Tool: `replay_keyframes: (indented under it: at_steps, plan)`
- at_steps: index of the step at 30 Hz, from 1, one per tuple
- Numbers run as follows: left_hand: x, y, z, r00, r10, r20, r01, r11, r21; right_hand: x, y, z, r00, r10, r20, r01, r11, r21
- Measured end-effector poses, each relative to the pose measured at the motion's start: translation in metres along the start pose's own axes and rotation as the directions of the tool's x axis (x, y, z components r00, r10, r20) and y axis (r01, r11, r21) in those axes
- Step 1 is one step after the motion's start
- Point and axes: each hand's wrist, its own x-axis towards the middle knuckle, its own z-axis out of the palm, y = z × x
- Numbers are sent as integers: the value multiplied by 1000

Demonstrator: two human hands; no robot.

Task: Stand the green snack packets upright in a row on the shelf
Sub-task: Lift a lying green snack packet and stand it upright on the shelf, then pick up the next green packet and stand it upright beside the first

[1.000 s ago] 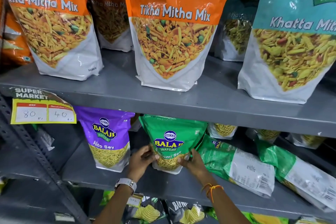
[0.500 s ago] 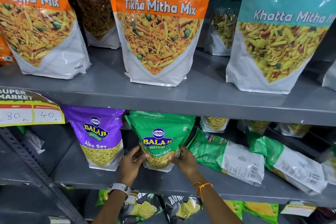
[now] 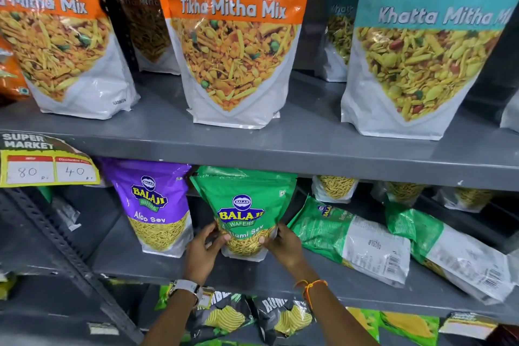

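On the middle shelf [image 3: 280, 281], the left hand [image 3: 203, 254] and right hand [image 3: 283, 247] clasp the green packet's [image 3: 244, 205] lower corners, upright beside the purple packet [image 3: 157, 205]. Best to seat its base flat before letting go; two green packets [image 3: 348, 239] lie flat alongside.

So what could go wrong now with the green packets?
1. The upright green packet is steadied low down by the left hand and right hand; let go, it might flop forward or sideways.
2. The two lying green packets sit close beside it, so a nudge could push them nearer the shelf edge.
3. It stands near the purple packet, which might get bumped.
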Motion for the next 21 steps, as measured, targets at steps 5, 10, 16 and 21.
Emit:
replay_keyframes:
  at_steps: [5,10,16,21]
  plan:
    - [-11,2,5,993,17,-118,-24,998,-59,0,7,-44,1000,-16,20,19,983,-184]
    - [-55,-4,56,801,-20,-598,6,1000,-26,0,45,-144,981,-29,-193,-67,880,-470]
    - [-87,33,182,935,-9,-356,34,997,64,16,61,-198,972,15,-236,-152,802,-578]
    - [-70,56,250,905,-418,-80,426,892,149,32,62,-209,979,183,-87,-199,789,-581]
